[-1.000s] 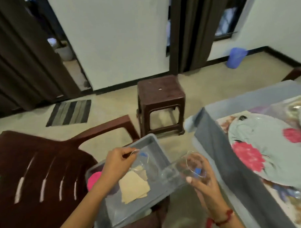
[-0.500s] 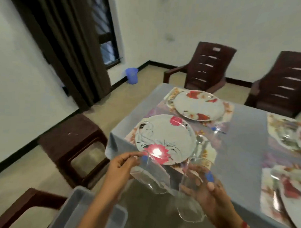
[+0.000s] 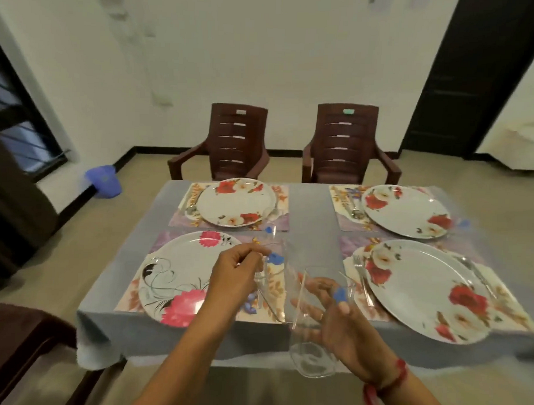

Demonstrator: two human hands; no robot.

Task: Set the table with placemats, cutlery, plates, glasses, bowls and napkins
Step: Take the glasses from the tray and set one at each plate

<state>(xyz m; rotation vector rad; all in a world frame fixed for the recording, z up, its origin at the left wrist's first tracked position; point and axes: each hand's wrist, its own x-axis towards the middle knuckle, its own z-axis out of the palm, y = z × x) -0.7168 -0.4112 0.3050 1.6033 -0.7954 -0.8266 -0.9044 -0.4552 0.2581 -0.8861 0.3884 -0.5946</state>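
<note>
A table (image 3: 314, 210) under a grey cloth is seen. 4 mats (image 3: 282, 200) are laid on it, 2 along its far edge and 2 along its near edge. 1 plate is set on each mat, 4 in all: the far-left plate (image 3: 237, 201), far-right plate (image 3: 406, 210), near-left plate (image 3: 178, 272) and near-right plate (image 3: 429, 286).

2 glasses are held at the table's near edge, 1 in each hand. The left glass (image 3: 274, 293) is pinched at its rim by the left hand (image 3: 236, 277) and hangs tilted over the table's near-left mat. The right glass (image 3: 312, 340) is gripped round its side by the right hand (image 3: 346, 323), with its base out past the table's near edge. 1 blue sticker is seen on each.

A third glass (image 3: 272, 220), faint, stands on the table's far-left mat. 1 fork (image 3: 360, 275) lies on the table's near-right mat; other cutlery is too blurred to count. 2 chairs (image 3: 234, 143) are placed at the table's far side, and 1 blue bin (image 3: 104, 180) stands on the floor off its far-left corner.
</note>
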